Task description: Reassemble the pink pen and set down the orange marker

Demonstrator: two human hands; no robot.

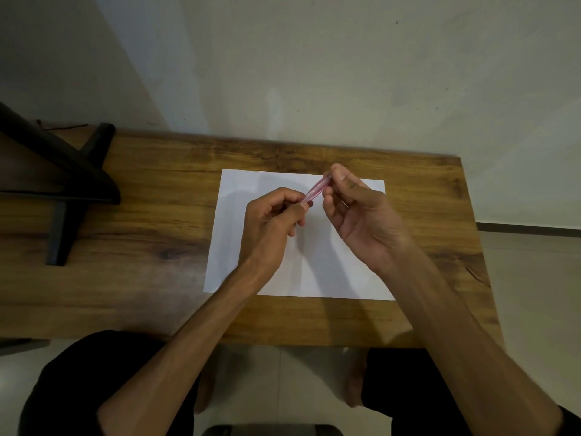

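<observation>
Head view: a black stand [63, 184] sits at nine o'clock on the wooden table [141, 278]. At centre, above the white paper [283, 278], the left hand [272, 220] curls round the lower end of a pink pen [316, 191], which slants toward one o'clock into the right hand [358, 215], whose fingertips pinch its upper end. No writing is readable.

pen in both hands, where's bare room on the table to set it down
Bare wood lies between the paper and the table's right edge, and along the near edge. The black stand crowds the far left; both hands hover over the paper.
</observation>
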